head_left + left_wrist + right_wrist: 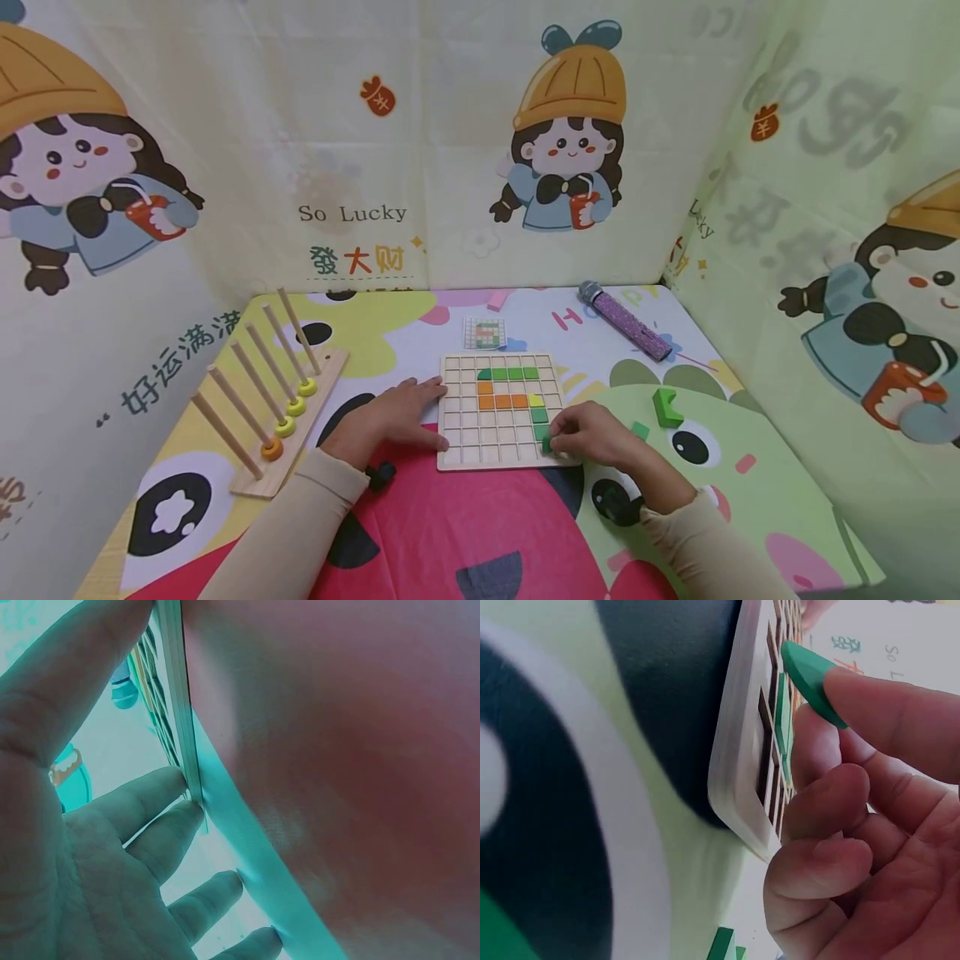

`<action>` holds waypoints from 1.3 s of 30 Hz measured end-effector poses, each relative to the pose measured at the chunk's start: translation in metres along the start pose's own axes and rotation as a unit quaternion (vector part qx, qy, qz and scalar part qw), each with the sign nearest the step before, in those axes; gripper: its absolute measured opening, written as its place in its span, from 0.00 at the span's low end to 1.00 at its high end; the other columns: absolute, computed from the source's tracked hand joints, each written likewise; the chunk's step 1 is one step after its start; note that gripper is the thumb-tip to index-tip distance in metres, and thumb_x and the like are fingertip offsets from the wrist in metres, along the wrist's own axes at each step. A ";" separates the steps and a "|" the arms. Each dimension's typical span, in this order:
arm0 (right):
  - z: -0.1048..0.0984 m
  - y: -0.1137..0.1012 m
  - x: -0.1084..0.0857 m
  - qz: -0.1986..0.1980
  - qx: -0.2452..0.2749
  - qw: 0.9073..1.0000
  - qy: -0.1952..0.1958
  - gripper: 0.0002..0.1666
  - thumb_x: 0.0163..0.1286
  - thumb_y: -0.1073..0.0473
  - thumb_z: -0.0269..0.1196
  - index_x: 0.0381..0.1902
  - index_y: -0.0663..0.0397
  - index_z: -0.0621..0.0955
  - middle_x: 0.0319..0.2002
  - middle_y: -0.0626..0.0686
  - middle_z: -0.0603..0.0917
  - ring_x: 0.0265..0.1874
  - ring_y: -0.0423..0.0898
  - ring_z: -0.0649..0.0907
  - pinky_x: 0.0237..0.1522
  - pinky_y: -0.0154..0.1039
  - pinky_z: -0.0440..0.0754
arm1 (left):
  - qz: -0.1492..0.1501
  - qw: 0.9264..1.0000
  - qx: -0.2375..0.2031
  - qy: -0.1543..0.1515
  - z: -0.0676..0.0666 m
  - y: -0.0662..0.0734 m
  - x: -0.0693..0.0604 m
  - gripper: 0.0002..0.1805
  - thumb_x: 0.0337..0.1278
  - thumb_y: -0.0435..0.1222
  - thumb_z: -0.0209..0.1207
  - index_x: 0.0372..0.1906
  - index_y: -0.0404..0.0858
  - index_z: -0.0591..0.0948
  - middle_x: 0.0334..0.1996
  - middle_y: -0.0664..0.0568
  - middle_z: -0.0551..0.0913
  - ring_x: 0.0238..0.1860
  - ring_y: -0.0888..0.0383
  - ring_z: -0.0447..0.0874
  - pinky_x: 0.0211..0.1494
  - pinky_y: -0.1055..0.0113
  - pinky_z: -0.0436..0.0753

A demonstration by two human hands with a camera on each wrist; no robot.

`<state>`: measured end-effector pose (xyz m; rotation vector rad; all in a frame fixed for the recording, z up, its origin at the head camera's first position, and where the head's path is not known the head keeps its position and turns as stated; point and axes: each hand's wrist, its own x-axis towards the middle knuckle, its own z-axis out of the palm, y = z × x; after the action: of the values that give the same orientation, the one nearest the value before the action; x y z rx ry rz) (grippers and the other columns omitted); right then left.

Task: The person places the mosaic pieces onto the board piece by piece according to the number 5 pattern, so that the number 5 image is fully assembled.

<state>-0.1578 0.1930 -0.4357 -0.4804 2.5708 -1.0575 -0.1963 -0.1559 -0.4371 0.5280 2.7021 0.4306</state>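
A wooden grid board (461,425) lies on the patterned cloth, with green, orange and yellow tiles in some of its cells. Along its left edge rests my left hand (392,419), thumb and fingers spread and touching the rim; the left wrist view shows the fingertips against the board's side. With thumb and forefinger my right hand (597,432) pinches a dark green tile (810,681) with a curved edge. That tile is tilted just over the board's lower right cells, below a column of green tiles (540,423).
Left of the board stands a wooden peg rack (288,454) with yellow and orange rings. Behind the board lies a small pattern card (484,333). A purple microphone (626,321) is at the back right. Green blocks (666,408) lie to the right, and a pink block (497,300) at the back.
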 end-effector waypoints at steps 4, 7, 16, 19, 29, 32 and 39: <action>0.002 -0.002 0.002 -0.004 -0.021 1.000 -0.007 0.03 0.67 0.61 0.70 0.34 0.53 0.87 0.27 0.45 0.83 0.33 0.44 0.77 0.32 0.36 0.75 | 0.001 1.000 -0.004 0.000 -0.001 0.000 -0.001 0.57 0.41 0.58 0.78 0.80 0.49 0.66 0.82 0.52 0.61 0.81 0.37 0.54 0.71 0.34 0.73; 0.003 -0.004 0.003 -0.003 -0.036 0.999 -0.010 0.03 0.67 0.61 0.70 0.33 0.52 0.87 0.26 0.44 0.83 0.33 0.44 0.77 0.32 0.36 0.75 | 0.003 1.000 -0.002 -0.001 0.000 -0.001 -0.001 0.57 0.41 0.58 0.77 0.80 0.48 0.66 0.82 0.52 0.61 0.81 0.37 0.55 0.71 0.34 0.73; 0.005 -0.009 0.004 -0.004 -0.079 0.997 -0.014 0.02 0.67 0.61 0.70 0.32 0.50 0.86 0.29 0.44 0.83 0.33 0.43 0.77 0.34 0.36 0.76 | 0.002 1.000 -0.003 0.000 0.001 -0.001 0.000 0.58 0.41 0.59 0.78 0.80 0.49 0.66 0.82 0.52 0.61 0.81 0.37 0.54 0.71 0.35 0.73; 0.006 -0.011 0.005 -0.002 -0.089 0.996 -0.014 0.02 0.67 0.60 0.71 0.33 0.50 0.87 0.29 0.44 0.83 0.33 0.43 0.77 0.35 0.36 0.77 | 0.000 1.000 -0.006 0.001 0.001 -0.001 0.000 0.58 0.40 0.58 0.78 0.80 0.48 0.66 0.81 0.52 0.61 0.81 0.37 0.54 0.70 0.35 0.74; 0.015 -0.014 0.004 -0.019 -0.142 0.989 0.020 0.04 0.63 0.64 0.72 0.30 0.51 0.87 0.28 0.43 0.84 0.30 0.40 0.77 0.35 0.36 0.78 | -0.003 1.000 -0.004 0.002 0.002 0.000 0.000 0.58 0.41 0.58 0.78 0.80 0.49 0.66 0.82 0.53 0.61 0.81 0.38 0.55 0.69 0.35 0.75; 0.018 -0.016 0.003 -0.011 -0.146 0.989 0.031 0.06 0.62 0.65 0.73 0.29 0.49 0.85 0.27 0.43 0.83 0.29 0.40 0.77 0.34 0.36 0.78 | -0.004 1.000 -0.005 0.002 0.002 0.001 0.000 0.58 0.41 0.58 0.78 0.80 0.49 0.66 0.82 0.53 0.61 0.81 0.38 0.55 0.69 0.35 0.75; 0.019 -0.017 0.001 -0.021 -0.144 0.988 0.048 0.08 0.61 0.66 0.72 0.30 0.50 0.83 0.26 0.43 0.82 0.29 0.40 0.77 0.33 0.36 0.78 | -0.008 1.000 -0.004 0.002 0.003 0.001 0.000 0.58 0.41 0.58 0.78 0.80 0.49 0.66 0.82 0.53 0.61 0.81 0.38 0.54 0.70 0.36 0.75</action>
<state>-0.1476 0.1696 -0.4361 -0.5692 2.8262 -0.7402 -0.1949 -0.1542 -0.4393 0.5026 2.7062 0.4391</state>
